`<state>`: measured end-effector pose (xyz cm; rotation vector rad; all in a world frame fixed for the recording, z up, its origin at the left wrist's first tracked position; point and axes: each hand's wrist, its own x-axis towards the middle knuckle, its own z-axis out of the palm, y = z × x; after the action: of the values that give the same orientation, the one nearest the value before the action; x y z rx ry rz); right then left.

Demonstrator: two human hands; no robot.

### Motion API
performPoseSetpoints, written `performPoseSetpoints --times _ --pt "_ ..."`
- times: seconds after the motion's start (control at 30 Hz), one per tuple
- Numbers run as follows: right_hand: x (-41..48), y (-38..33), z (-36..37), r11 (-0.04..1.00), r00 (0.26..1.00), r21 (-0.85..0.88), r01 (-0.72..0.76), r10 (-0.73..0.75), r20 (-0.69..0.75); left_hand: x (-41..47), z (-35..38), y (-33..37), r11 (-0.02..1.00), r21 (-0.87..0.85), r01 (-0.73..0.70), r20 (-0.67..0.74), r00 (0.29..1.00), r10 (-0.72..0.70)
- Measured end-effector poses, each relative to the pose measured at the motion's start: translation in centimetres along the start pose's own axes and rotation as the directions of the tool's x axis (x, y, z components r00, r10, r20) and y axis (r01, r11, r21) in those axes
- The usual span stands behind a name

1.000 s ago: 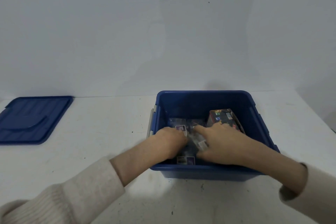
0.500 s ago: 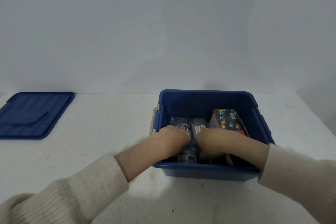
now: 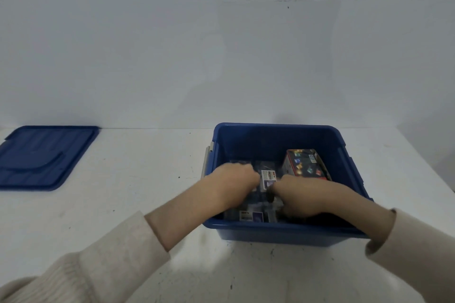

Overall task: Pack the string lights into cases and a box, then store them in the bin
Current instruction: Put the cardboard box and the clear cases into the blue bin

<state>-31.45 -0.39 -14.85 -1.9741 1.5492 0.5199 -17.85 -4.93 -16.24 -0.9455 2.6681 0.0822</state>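
Note:
A blue bin (image 3: 278, 135) stands on the white table. Inside it on the right lies a red and black printed box (image 3: 304, 162). On the left of the bin lie clear plastic cases (image 3: 268, 177) with white labels. Both my hands reach down into the bin. My left hand (image 3: 234, 182) is curled on the cases at the left. My right hand (image 3: 298, 194) is curled on the cases just right of it. The fingertips of both hands are hidden behind the knuckles, so the exact hold is unclear.
The bin's blue lid (image 3: 41, 157) lies flat at the far left of the table (image 3: 138, 179). A grey handle (image 3: 206, 160) sits on the bin's left side. A plain wall rises behind the table.
My right hand has curled and drawn back toward the bin's near wall. My left hand has stayed on the cases. The view has shifted slightly.

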Motion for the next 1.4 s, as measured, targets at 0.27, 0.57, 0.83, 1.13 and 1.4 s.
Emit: performPoseSetpoints --times 0.27,0.57,0.83,1.13,1.4 --pt "-2.2 5.9 -0.7 0.918 0.635 0.337 -0.211 0.391 -0.666 -0.6 -0.2 -4.4 0.887 -0.270 0.374 -0.258 0.860 -0.441" --pt "1.0 1.6 -0.7 0.908 0.730 0.410 -0.091 0.340 -0.592 -4.2 1.7 -8.5 0.805 -0.415 0.424 -0.217 0.813 -0.540" --pt "4.4 -11.6 -1.2 0.918 0.798 0.356 0.175 0.080 -0.598 -7.5 3.2 -14.0 0.531 -0.819 0.215 -0.211 0.748 -0.629" --pt "8.3 -17.0 0.1 0.898 0.801 0.358 0.256 0.011 -0.599 -13.5 12.4 -24.5 0.376 -0.483 0.791 0.114 0.482 -0.868" --pt "8.2 -17.1 0.0 0.883 0.785 0.383 0.270 0.029 -0.619 -14.5 13.7 -24.8 0.427 -0.294 0.855 0.014 0.451 -0.892"
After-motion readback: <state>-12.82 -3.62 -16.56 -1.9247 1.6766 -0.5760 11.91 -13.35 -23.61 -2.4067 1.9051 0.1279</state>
